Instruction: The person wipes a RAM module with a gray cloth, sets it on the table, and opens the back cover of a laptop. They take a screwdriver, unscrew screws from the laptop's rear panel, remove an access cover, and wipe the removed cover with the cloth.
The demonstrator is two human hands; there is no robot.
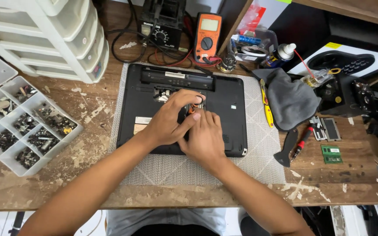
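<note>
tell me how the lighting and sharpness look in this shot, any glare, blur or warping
Head view: soft, even light with only faint shadows beside the left hand and right hand on the black laptop; no strong glare; the white drawer unit bows at the frame edge from wide-angle distortion; the hands look slightly soft, the parts tray sharp.

laptop (180, 109): black, flipped bottom-up, lying flat and square to you on the mat at the middle of the counter.
battery bay: a long open slot along the laptop's far edge.
open hatch: near the middle, innards showing under your fingers.
orange-black part (193, 107): small, at the hatch, mostly hidden, so its kind is unclear.
</note>
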